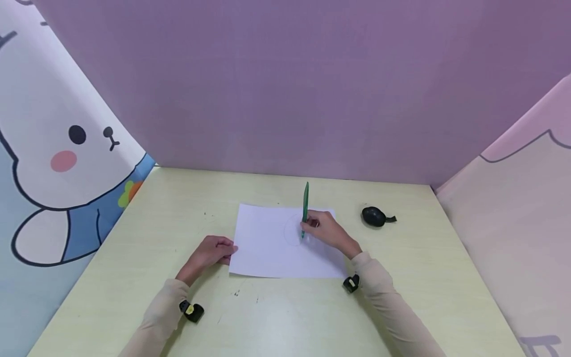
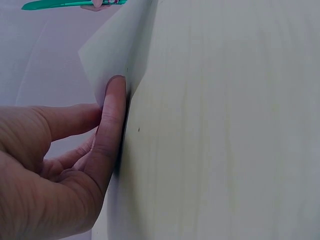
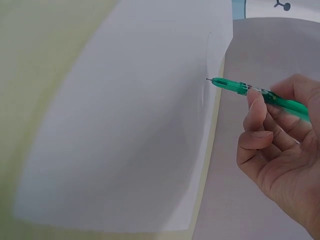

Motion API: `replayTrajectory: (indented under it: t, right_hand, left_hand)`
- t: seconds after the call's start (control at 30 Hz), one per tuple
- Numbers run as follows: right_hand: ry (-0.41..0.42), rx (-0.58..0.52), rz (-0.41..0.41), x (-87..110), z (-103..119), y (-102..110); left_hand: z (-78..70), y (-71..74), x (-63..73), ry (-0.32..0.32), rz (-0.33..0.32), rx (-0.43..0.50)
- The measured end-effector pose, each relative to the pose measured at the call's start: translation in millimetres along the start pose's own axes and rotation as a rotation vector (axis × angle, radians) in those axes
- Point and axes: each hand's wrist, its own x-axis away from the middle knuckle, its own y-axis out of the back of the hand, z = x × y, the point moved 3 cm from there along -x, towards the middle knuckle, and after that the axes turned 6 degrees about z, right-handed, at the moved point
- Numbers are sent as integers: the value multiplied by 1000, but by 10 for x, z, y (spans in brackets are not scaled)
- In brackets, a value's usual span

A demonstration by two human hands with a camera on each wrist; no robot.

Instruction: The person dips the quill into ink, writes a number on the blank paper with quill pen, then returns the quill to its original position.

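A white sheet of paper [image 1: 263, 248] lies on the table. On it shows a faint curved pencil-thin line [image 1: 285, 232], like part of a circle. My right hand [image 1: 327, 229] grips a green pen [image 1: 305, 203] between thumb and fingers, the pen standing nearly upright in the head view. In the right wrist view the thin tip of the pen [image 3: 227, 84] points at the paper beside the curve. At the sheet's left edge, my left hand [image 1: 214, 250] pinches the paper; in the left wrist view the thumb [image 2: 114, 100] lies against it and another fingertip is hidden.
Right of the paper, a black rounded object with a short strap [image 1: 373, 216] rests on the pale table [image 1: 267, 317]. A purple panel [image 1: 285, 89] rises at the table's far edge, with printed panels [image 1: 58, 119] at both sides. Each wrist wears a small black device [image 1: 193, 312].
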Motion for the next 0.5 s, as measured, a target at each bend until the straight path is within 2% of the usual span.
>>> replayTrajectory:
  t: [0.5]
  right_hand:
    - [8,11,-18,-14,-43,-8]
  left_hand:
    - [42,3,-33,8,-9,-5]
